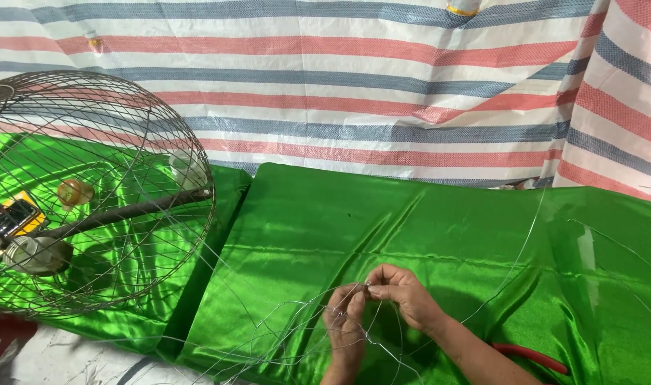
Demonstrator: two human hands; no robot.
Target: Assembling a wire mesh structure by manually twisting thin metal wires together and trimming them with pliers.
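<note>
Both my hands work at the bottom centre, over a shiny green cloth [425, 228]. My left hand [345, 324] pinches thin silvery wire [318, 308] between thumb and fingers. My right hand [405, 292] meets it from the right, fingertips closed on the same wire at one spot. Loose strands of wire loop out left, down and to the right across the cloth. One long strand [531, 235] arcs up toward the right.
A round wire cage frame [154, 142] lies tilted at the left, with a dark rod, a yellow-and-black object [8, 221] and pale spools [36, 253] seen through it. A striped red, blue and white tarp [382, 85] hangs behind. A red handle [532, 356] lies near my right forearm.
</note>
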